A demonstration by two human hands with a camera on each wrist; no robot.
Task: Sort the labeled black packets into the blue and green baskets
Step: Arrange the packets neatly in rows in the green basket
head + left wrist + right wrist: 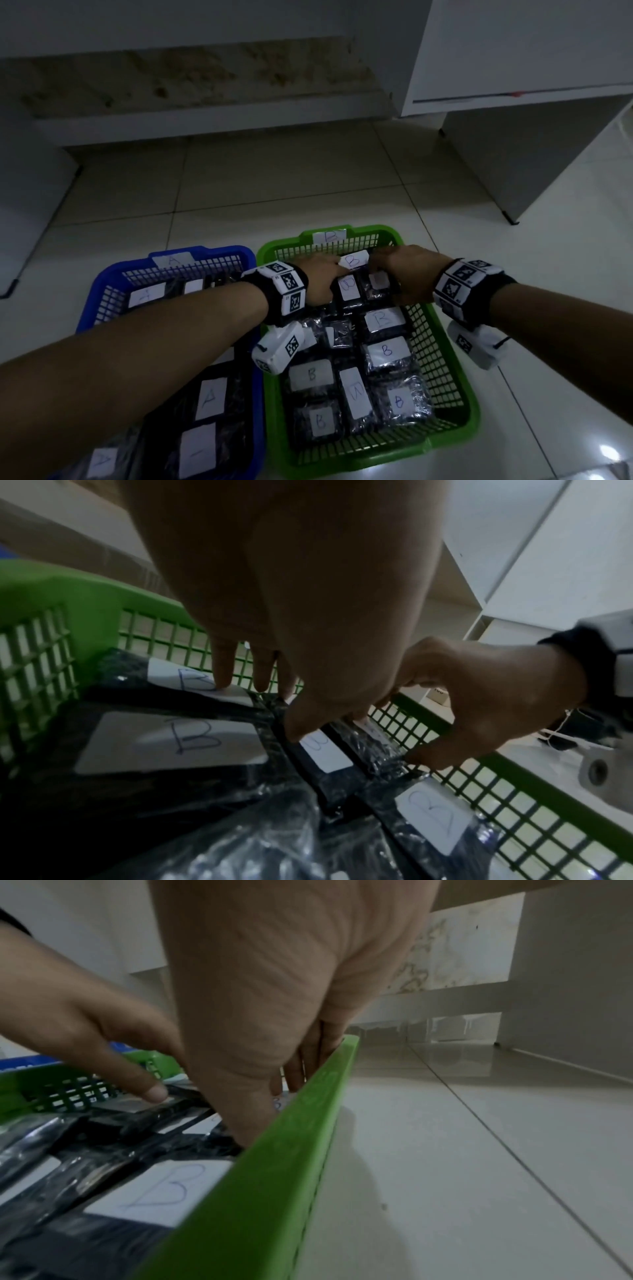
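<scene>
My left forearm covers much of the blue basket [113,298], so only some of its A-labelled packets [209,399] show, lying flat with their labels up. To its right, touching it, stands the green basket [455,404], packed with B-labelled packets [387,353] lying flat, most with their long sides running away from me. Both my hands are at its far end, and from the head view they hide what is under them. My left hand [318,281] has straight, slightly spread fingers; one fingertip [222,680] presses the label of the rear packet [192,680], and the thumb touches the next label. My right hand [404,274] curls down by the right wall; whether its fingers [428,756] actually grip the shiny packet [380,748] below, I cannot tell.
</scene>
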